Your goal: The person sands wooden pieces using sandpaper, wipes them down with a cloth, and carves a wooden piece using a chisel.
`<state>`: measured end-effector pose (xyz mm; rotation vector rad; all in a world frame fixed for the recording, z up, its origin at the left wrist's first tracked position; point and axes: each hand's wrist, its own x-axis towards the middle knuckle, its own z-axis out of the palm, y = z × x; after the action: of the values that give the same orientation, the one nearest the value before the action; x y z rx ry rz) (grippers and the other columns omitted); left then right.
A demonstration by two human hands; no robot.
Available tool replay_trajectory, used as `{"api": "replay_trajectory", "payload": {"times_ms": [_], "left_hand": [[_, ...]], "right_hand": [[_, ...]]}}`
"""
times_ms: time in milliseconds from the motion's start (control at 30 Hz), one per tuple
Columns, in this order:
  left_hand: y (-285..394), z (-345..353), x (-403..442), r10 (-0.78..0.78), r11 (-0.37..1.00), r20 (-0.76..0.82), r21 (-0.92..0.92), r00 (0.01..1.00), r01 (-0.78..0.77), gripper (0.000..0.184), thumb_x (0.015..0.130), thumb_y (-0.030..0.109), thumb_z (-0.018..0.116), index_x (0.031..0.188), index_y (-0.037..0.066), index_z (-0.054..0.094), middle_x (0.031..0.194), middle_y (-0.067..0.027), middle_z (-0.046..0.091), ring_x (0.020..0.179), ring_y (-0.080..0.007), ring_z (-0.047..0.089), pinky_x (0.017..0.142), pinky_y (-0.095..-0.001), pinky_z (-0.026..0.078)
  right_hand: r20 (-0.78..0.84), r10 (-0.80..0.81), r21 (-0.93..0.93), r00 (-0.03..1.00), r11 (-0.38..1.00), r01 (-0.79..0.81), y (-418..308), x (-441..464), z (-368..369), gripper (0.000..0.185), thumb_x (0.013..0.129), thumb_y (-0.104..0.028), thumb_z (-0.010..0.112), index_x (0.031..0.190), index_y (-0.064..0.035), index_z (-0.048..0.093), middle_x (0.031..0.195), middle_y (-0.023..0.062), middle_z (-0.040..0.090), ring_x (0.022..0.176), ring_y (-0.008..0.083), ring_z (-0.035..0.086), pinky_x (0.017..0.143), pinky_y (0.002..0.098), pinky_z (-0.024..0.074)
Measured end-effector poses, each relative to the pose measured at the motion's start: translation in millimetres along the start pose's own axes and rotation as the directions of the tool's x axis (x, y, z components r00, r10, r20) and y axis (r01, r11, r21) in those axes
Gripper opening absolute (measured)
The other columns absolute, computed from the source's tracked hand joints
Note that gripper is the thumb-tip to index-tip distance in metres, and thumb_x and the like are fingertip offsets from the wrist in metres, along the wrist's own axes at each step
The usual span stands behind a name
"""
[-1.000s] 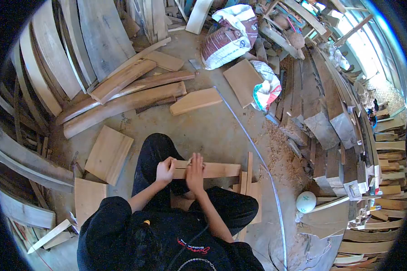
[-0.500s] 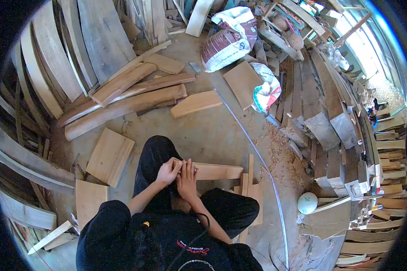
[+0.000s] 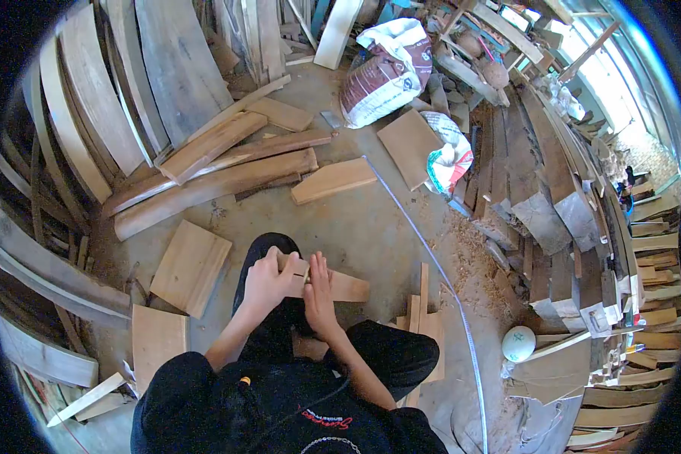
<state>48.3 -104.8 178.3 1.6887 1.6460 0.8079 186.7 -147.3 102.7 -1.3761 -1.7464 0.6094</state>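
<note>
A short wooden board (image 3: 348, 287) slants across my lap, its far end pointing right. My left hand (image 3: 268, 284) is closed around its left end, where a pale wood face with a thin dark line shows beside the fingers. My right hand (image 3: 321, 299) lies across the board just right of my left hand, fingers nearly straight and flat against the wood. The underside of the board is hidden, and so is whatever lies between the two hands.
Loose boards (image 3: 191, 268) lie left of my knees, with thick timbers (image 3: 219, 193) beyond. A blue-white strap (image 3: 450, 287) runs along the floor at right. Narrow strips (image 3: 424, 303) lie by my right knee. A pale ball (image 3: 518, 344), sacks (image 3: 386, 72) and stacked planks (image 3: 537, 197) stand farther out.
The board's far end has drawn in to the left. My left hand has risen and turned, now wrapped over the board's end; my right hand has shifted slightly right.
</note>
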Motion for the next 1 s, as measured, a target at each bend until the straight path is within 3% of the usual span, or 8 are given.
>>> {"api": "replay_trajectory", "payload": {"times_ms": [200, 333, 533, 600, 833, 867, 967, 1000], "left_hand": [[9.1, -3.5, -10.3, -0.016, 1.000, 0.017, -0.005, 1.000, 0.016, 0.040, 0.088, 0.041, 0.048, 0.081, 0.001, 0.048, 0.072, -0.0250, 0.060, 0.072, -0.0433, 0.059, 0.064, -0.0485, 0.046], [32.6, 6.5, -15.4, 0.065, 0.993, -0.010, -0.098, 0.998, -0.066, 0.034, 0.089, 0.035, 0.049, 0.083, 0.002, 0.045, 0.080, -0.0237, 0.058, 0.078, -0.0421, 0.058, 0.067, -0.0464, 0.046], [24.6, 36.3, -7.4, 0.181, 0.876, -0.154, -0.425, 0.971, -0.230, 0.018, 0.087, 0.017, 0.052, 0.093, 0.001, 0.046, 0.089, -0.0190, 0.058, 0.081, -0.0322, 0.058, 0.073, -0.0380, 0.045], [19.5, 43.9, -7.6, 0.151, 0.760, -0.178, -0.608, 0.972, -0.229, 0.014, 0.086, 0.011, 0.052, 0.095, 0.000, 0.048, 0.088, -0.0155, 0.059, 0.079, -0.0255, 0.059, 0.072, -0.0352, 0.045], [35.7, 38.8, -22.0, 0.091, 0.760, -0.070, -0.640, 0.993, -0.115, 0.009, 0.083, 0.004, 0.051, 0.090, 0.000, 0.050, 0.081, -0.0115, 0.057, 0.075, -0.0178, 0.055, 0.070, -0.0301, 0.044], [39.3, 37.2, -23.4, 0.097, 0.777, -0.056, -0.619, 0.994, -0.111, 0.009, 0.082, 0.004, 0.051, 0.090, 0.000, 0.050, 0.081, -0.0119, 0.057, 0.075, -0.0184, 0.055, 0.071, -0.0304, 0.044], [46.5, 36.7, -21.9, 0.120, 0.807, -0.041, -0.577, 0.992, -0.122, 0.010, 0.081, 0.003, 0.051, 0.090, -0.001, 0.049, 0.081, -0.0133, 0.057, 0.076, -0.0202, 0.056, 0.071, -0.0312, 0.044], [45.4, 37.5, -21.9, 0.129, 0.809, -0.042, -0.574, 0.991, -0.130, 0.011, 0.081, 0.003, 0.051, 0.091, -0.001, 0.049, 0.081, -0.0137, 0.057, 0.077, -0.0209, 0.057, 0.071, -0.0315, 0.044]], "right_hand": [[-0.056, 0.515, -0.061, 0.855, 0.853, -0.518, 126.1, -50.8, -13.0, 0.056, 0.097, -0.038, 0.019, 0.143, -0.0067, 0.013, 0.149, 0.0132, 0.012, 0.139, 0.0286, 0.006, 0.109, 0.0447, 0.0011], [-0.107, 0.455, 0.020, 0.884, 0.890, -0.455, 146.7, -54.0, -4.1, 0.058, 0.097, -0.040, 0.021, 0.144, -0.0081, 0.010, 0.150, 0.0126, 0.009, 0.139, 0.0276, 0.005, 0.109, 0.0455, -0.0002], [0.021, 0.178, 0.143, 0.984, 0.973, -0.179, 15.9, -2.4, -33.6, 0.057, 0.097, -0.038, 0.025, 0.144, -0.0095, 0.012, 0.150, 0.0125, 0.009, 0.139, 0.0263, 0.004, 0.109, 0.0462, -0.0004], [0.075, 0.256, 0.035, 0.964, 0.965, -0.259, 44.3, -6.0, -33.3, 0.056, 0.097, -0.038, 0.025, 0.144, -0.0100, 0.014, 0.150, 0.0127, 0.009, 0.139, 0.0267, 0.004, 0.110, 0.0440, 0.0006], [0.302, 0.562, -0.020, 0.770, 0.811, -0.584, 283.3, -57.7, -20.9, 0.055, 0.096, -0.037, 0.026, 0.143, -0.0088, 0.018, 0.147, 0.0178, 0.016, 0.138, 0.0296, 0.010, 0.110, 0.0377, 0.0089], [0.013, 0.510, -0.095, 0.860, 0.857, -0.506, 292.1, -76.7, 0.2, 0.055, 0.096, -0.037, 0.027, 0.143, -0.0086, 0.018, 0.147, 0.0186, 0.015, 0.138, 0.0306, 0.009, 0.110, 0.0385, 0.0101], [0.244, 0.700, -0.240, 0.671, 0.714, -0.658, 260.0, -38.9, -4.0, 0.056, 0.096, -0.037, 0.027, 0.143, -0.0087, 0.015, 0.149, 0.0172, 0.011, 0.138, 0.0305, 0.005, 0.110, 0.0406, 0.0065], [0.213, 0.614, -0.118, 0.760, 0.788, -0.604, 203.2, -36.6, -17.4, 0.056, 0.096, -0.037, 0.027, 0.143, -0.0086, 0.014, 0.149, 0.0173, 0.009, 0.138, 0.0306, 0.004, 0.110, 0.0407, 0.0058]]}}
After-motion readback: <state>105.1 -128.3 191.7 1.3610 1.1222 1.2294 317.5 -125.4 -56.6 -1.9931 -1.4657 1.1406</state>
